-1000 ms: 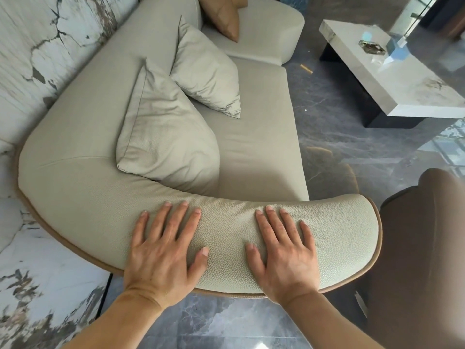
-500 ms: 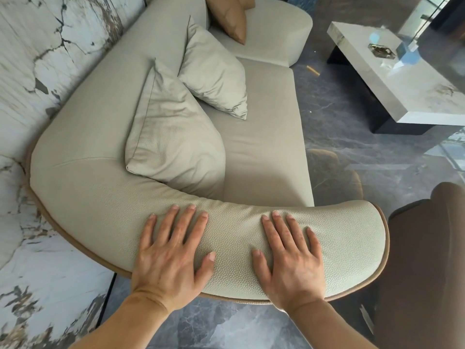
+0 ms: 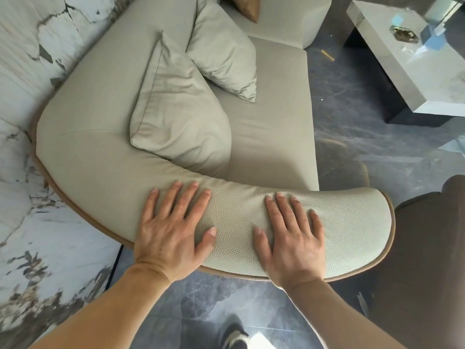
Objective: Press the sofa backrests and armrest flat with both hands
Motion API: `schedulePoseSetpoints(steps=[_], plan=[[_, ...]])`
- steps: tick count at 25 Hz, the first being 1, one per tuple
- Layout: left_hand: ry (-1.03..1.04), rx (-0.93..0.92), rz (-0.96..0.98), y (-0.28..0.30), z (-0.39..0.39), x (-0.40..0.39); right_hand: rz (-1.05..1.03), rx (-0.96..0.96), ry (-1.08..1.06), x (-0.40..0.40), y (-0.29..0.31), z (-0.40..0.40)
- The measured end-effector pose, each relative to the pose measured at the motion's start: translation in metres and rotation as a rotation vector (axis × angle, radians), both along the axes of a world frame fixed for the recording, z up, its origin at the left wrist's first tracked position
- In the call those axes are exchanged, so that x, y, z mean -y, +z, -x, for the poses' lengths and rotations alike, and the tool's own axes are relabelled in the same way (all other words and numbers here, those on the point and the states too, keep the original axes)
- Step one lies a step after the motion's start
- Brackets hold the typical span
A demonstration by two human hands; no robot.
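Observation:
A pale grey-green sofa curves around from the wall; its padded armrest (image 3: 352,222) with a tan piped edge runs across the near side. My left hand (image 3: 173,227) lies palm down on the armrest, fingers spread. My right hand (image 3: 294,233) lies flat on it a little to the right, fingers apart. Both hands hold nothing. The long backrest (image 3: 100,91) runs up the left side along the wall. Two matching cushions (image 3: 176,117) (image 3: 224,51) lean against it on the seat (image 3: 274,127).
A marble-pattern wall (image 3: 22,71) stands directly left of the sofa. A brown cushion (image 3: 250,7) shows at the far end. A white low table (image 3: 407,59) sits at the upper right on dark stone floor. A brown chair (image 3: 427,248) stands close on the right. A shoe (image 3: 236,336) shows below.
The view has shifted, so the sofa sits slightly further right and lower in the frame. Both hands stay flat on the same stretch of the armrest.

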State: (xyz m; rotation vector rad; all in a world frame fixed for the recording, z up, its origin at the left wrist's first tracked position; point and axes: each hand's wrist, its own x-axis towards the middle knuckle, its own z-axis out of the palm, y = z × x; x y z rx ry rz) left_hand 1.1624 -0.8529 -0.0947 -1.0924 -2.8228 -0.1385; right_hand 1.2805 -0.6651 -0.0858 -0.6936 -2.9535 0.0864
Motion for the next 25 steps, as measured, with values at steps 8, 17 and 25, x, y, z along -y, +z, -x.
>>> schedulePoseSetpoints(steps=[8,17,25], plan=[[0.025,0.117,0.127,0.015,-0.004,-0.003,0.079,0.18,-0.015,0.0,0.012,0.002],[0.036,0.29,0.274,0.033,0.0,-0.005,0.221,0.433,0.015,-0.005,0.033,0.005],[-0.046,0.469,0.365,0.094,0.008,-0.009,0.313,0.495,-0.049,-0.002,0.094,-0.002]])
